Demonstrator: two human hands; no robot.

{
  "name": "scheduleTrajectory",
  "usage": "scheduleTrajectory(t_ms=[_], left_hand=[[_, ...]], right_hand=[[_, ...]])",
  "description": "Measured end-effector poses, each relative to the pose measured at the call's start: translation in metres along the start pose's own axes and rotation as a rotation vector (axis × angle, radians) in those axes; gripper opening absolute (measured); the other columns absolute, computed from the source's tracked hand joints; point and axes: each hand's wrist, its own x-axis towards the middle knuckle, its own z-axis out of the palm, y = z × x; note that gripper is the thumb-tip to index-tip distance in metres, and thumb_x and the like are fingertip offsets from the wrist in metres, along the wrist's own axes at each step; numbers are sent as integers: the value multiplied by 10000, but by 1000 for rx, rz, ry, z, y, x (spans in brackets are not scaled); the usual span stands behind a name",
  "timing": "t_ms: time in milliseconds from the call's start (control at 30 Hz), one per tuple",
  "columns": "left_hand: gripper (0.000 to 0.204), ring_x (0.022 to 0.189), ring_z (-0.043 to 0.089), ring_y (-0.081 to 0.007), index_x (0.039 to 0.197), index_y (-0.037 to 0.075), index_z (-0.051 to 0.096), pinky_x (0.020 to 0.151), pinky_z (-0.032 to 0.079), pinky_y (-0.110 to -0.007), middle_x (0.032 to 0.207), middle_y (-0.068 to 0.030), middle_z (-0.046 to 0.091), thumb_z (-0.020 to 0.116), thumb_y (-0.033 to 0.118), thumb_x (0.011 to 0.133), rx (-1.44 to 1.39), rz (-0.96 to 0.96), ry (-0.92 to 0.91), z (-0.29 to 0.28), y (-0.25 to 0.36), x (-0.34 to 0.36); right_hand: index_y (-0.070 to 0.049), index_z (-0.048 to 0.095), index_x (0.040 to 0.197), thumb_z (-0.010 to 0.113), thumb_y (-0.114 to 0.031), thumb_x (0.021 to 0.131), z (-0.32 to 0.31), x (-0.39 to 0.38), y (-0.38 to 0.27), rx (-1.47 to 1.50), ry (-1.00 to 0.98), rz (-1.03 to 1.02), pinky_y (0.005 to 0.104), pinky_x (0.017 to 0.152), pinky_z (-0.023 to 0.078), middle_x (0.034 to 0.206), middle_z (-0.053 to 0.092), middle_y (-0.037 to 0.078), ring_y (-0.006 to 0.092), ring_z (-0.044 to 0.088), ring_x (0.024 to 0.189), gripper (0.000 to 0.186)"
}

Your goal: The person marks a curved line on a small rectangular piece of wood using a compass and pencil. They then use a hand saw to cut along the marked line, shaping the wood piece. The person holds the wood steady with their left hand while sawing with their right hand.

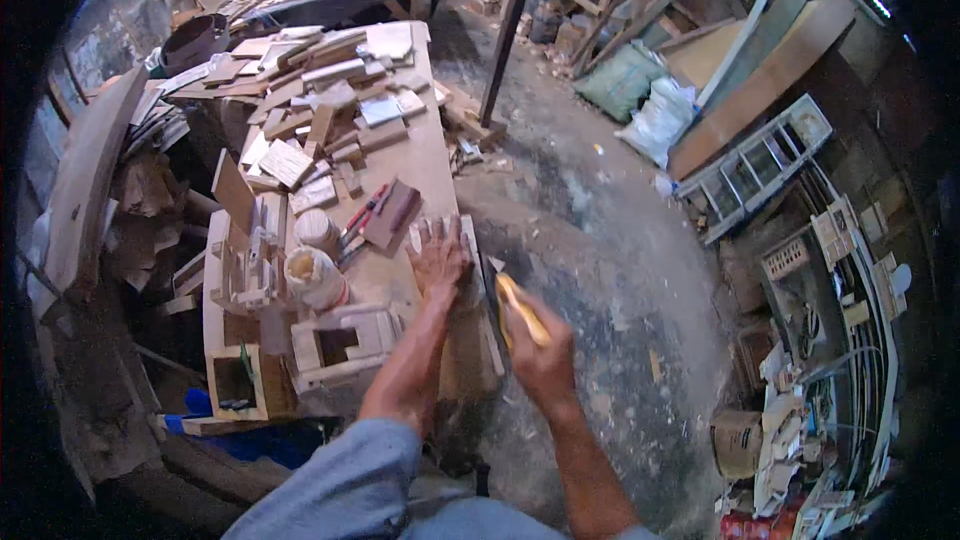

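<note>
My left hand (442, 260) lies flat with spread fingers on a pale wooden board (469, 232) at the right edge of the workbench (420, 125). It presses down without gripping. Just to the right, past the bench edge, my right hand (542, 355) is wrapped round the yellow handle of a handsaw (530, 315). The saw's blade is seen almost edge-on, close beside the board; whether it touches the wood I cannot tell. Left of my left hand are a brown block (393, 217) and red-handled pliers (365, 212).
Offcuts (320, 105) are heaped over the bench's far half. Nearer stand a white tub (316, 278), a wooden frame (345, 342) and an open wooden box (238, 380). A dark post (505, 40) rises beyond the bench. A ladder (760, 175) and sacks (660, 120) lie at right.
</note>
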Motion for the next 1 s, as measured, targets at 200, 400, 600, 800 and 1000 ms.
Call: scheduleTrajectory(t_ms=[200,400,600,800,1000], left_hand=[[447,1314,456,-270,1397,259,525,1008,376,-569,1330,-61,560,452,412,984,91,16,185,1,-6,-1],[477,1315,455,-297,1429,262,507,1025,359,-624,1386,-62,535,469,405,975,62,41,163,8,-2,-1],[460,1322,447,-296,1410,236,520,1009,380,-604,1401,-76,516,471,388,978,50,29,277,31,-9,-1],[457,1343,440,-296,1422,227,503,972,405,-589,1392,-72,521,457,370,991,36,7,132,0,-8,-6],[493,1345,437,-295,1398,177,511,1033,350,-571,1344,-71,544,495,285,917,-78,-6,127,1,-14,-2]], right_hand=[[52,652,1191,605,-167,977,-12,-34,-2,6,110,-90,324,884,515,1101,701,158,184,653,995,310],[36,617,1250,640,-165,953,-7,-40,7,46,80,-39,339,871,525,1127,693,223,241,676,983,360],[39,619,1256,595,-219,985,2,-33,39,-22,106,-87,334,778,542,1028,713,169,226,685,909,374],[26,596,1292,569,-219,1000,-26,-73,0,105,104,93,301,677,524,930,676,81,143,622,763,382],[18,620,1261,602,-205,983,6,-54,53,148,149,-3,332,907,510,1137,700,184,226,665,1048,357]])
